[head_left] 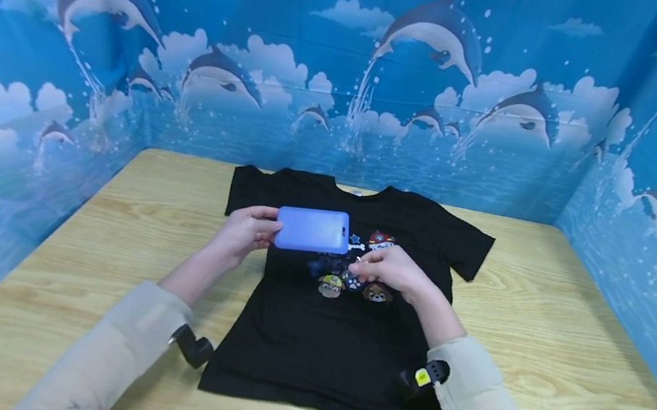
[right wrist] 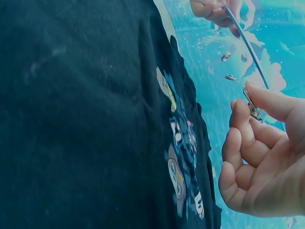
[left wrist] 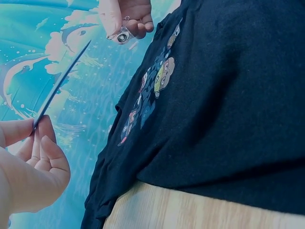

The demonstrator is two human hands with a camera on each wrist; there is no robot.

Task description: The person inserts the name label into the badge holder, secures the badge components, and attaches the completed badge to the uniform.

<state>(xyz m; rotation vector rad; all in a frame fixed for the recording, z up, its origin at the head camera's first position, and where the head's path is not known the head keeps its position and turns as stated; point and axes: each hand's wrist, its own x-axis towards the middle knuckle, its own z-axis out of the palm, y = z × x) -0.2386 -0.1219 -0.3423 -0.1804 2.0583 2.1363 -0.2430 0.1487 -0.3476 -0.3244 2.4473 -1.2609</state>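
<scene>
My left hand (head_left: 243, 234) pinches a blue, flat card holder (head_left: 312, 230) by its left end, thumb against fingers. In the left wrist view the holder (left wrist: 62, 85) appears edge-on as a thin dark strip. A small slot shows at the holder's right end. To its right, my right hand (head_left: 392, 273) pinches a small metal badge clip (right wrist: 252, 107) between thumb and index finger. A clear strap with a metal snap (right wrist: 230, 78) sticks out from the clip toward the holder, apart from it. Both hands are above a black T-shirt (head_left: 335, 353) with cartoon dog prints.
The T-shirt lies spread on a light wooden table (head_left: 545, 360), its collar at the far edge. Blue dolphin-print curtains (head_left: 303, 47) enclose the table at the back and both sides. A wrist camera (head_left: 193, 346) sits on the left sleeve, another camera (head_left: 430, 375) on the right.
</scene>
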